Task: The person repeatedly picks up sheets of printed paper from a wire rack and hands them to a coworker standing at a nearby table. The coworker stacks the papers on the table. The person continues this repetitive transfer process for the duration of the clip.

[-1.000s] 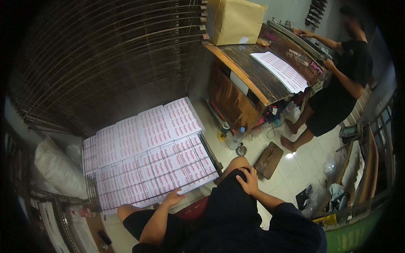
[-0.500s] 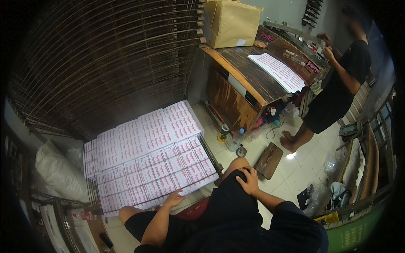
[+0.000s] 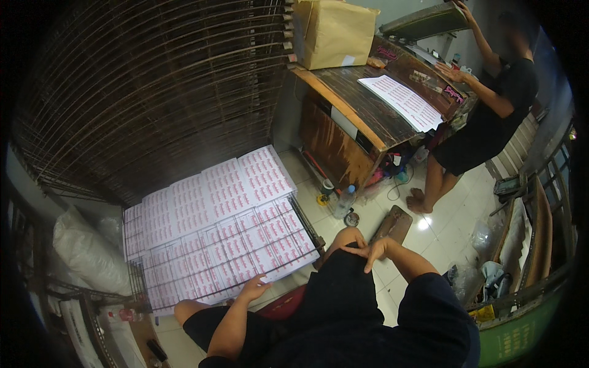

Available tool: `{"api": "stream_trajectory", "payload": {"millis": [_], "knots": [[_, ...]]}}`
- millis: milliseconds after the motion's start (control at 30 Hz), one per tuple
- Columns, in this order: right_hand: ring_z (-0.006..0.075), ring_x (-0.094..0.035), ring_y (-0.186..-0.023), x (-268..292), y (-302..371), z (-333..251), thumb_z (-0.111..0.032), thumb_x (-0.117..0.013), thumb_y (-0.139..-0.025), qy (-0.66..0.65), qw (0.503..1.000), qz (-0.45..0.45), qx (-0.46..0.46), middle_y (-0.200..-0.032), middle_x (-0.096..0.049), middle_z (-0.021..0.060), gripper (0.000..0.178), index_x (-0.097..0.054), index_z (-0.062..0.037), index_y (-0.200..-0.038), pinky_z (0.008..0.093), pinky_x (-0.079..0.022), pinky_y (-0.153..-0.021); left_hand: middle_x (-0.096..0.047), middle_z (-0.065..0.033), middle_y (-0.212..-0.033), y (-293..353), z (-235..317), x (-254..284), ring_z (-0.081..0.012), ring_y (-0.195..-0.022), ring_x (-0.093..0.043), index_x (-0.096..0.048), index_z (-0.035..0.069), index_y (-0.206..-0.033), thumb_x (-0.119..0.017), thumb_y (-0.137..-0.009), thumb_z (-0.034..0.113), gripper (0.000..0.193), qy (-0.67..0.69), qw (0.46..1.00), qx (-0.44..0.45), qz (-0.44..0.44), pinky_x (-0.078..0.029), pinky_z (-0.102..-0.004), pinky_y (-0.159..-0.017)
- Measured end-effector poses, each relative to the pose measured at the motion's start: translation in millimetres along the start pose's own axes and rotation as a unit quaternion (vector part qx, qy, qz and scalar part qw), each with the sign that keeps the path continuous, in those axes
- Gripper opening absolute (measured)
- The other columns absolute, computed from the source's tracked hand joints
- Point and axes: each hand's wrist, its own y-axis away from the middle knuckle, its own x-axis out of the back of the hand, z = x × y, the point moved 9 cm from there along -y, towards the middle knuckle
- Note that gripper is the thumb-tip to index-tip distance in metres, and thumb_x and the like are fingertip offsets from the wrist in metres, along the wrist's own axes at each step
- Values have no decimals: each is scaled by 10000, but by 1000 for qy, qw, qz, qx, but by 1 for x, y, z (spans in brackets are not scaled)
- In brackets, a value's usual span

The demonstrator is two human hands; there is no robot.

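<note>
My left hand [image 3: 254, 287] is at the front edge of a wire rack [image 3: 319, 243], its fingers loosely extended beside the lowest printed sheets. Whether they touch the rack is hard to make out. White sheets with rows of red print [image 3: 264, 175] cover the rack in overlapping rows, some under its wires. Over my right knee, my right hand [image 3: 370, 251] has its fingers spread and nothing in them. Across the room a co-worker [image 3: 491, 116] stands at a wooden table, one hand raised at a tilted framed screen [image 3: 423, 23], the other held out over the tabletop.
The wooden table [image 3: 334, 80] carries a stack of printed sheets [image 3: 402, 101] and a brown paper-wrapped box [image 3: 339, 34]. A plastic bottle [image 3: 345, 201] and a low wooden stool [image 3: 393, 226] are on the tiled floor. Stacked wire racks [image 3: 159, 92] rise behind. A white sack [image 3: 89, 248] leans left.
My right hand has lifted from my knee and turned, fingers spreading. The co-worker has raised the framed screen and reached out over the table. My left hand has stayed almost still.
</note>
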Motion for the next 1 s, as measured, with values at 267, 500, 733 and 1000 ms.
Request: {"api": "stream_trajectory", "payload": {"millis": [267,500,733,1000], "knots": [[260,-283,-1282,50,58,-47,-358,-699,-742,-321,914,245,32,-1362,-354,136,815,-258,-134,-1390,391,-257,-1018,-628,-161,-968,18,11,11,-246,-919,-595,-468,69,-1259,-662,-761,440,650,12,999,37,5,-460,-328,-815],[230,-536,-1018,212,274,33,-506,-610,-787,-492,377,668,412,-1151,-506,161,724,-345,-45,-1277,371,-446,-844,-612,-168,-1020,8,-2,7,-251,-956,-582,-461,63,-1263,-661,-761,443,660,3,999,46,11,-462,-331,-818],[386,-289,-1280,255,316,-8,-525,-634,-754,-589,264,517,562,-1404,-208,248,1063,40,-11,-1396,481,-283,-1045,-607,-169,-1047,6,-13,12,-254,-959,-585,-458,55,-1259,-654,-765,450,663,8,999,39,28,-457,-336,-831],[397,-364,-1220,265,290,-45,-453,-544,-846,-493,517,545,439,-1390,-213,238,808,-123,-10,-1375,488,-355,-984,-620,-155,-1032,14,-2,17,-259,-953,-593,-467,70,-1255,-665,-744,473,680,26,998,45,40,-450,-338,-845]]}}
